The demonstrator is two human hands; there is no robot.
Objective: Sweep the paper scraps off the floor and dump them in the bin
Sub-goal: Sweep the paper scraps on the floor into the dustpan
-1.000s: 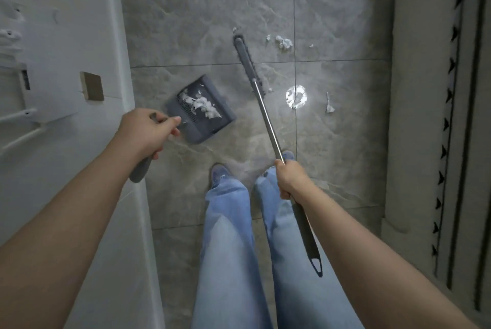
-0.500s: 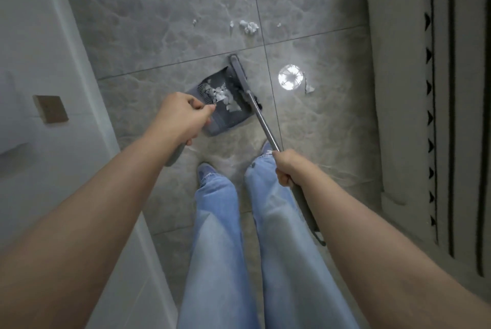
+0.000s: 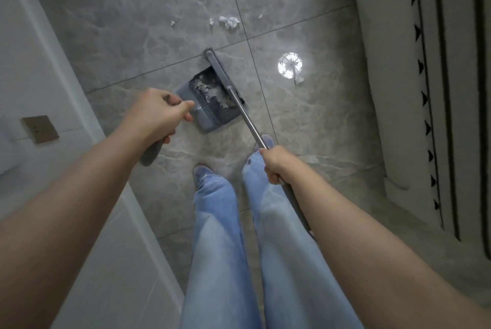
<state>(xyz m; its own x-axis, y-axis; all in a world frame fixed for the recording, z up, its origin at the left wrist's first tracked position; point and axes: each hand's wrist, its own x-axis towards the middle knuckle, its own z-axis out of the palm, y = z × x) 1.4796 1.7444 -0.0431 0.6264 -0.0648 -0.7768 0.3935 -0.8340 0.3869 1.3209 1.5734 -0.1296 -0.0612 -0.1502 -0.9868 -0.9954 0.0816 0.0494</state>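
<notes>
Grey floor tiles (image 3: 132, 23) carry loose paper scraps (image 3: 228, 22) beyond the dustpan (image 3: 212, 108), whose handle the left hand (image 3: 156, 113) grips, while the right hand (image 3: 275, 165) clasps the broom (image 3: 240, 108), its shaft slanting forward-left, head at the pan's mouth.

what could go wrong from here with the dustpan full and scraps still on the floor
1. The dustpan already holds a loose heap of scraps; if the left hand tilts it, they may spill back out.
2. The broom head lies over the pan's mouth, so pulling it away could drag paper out.
3. Scraps farther off and by the floor drain could be missed.
</notes>
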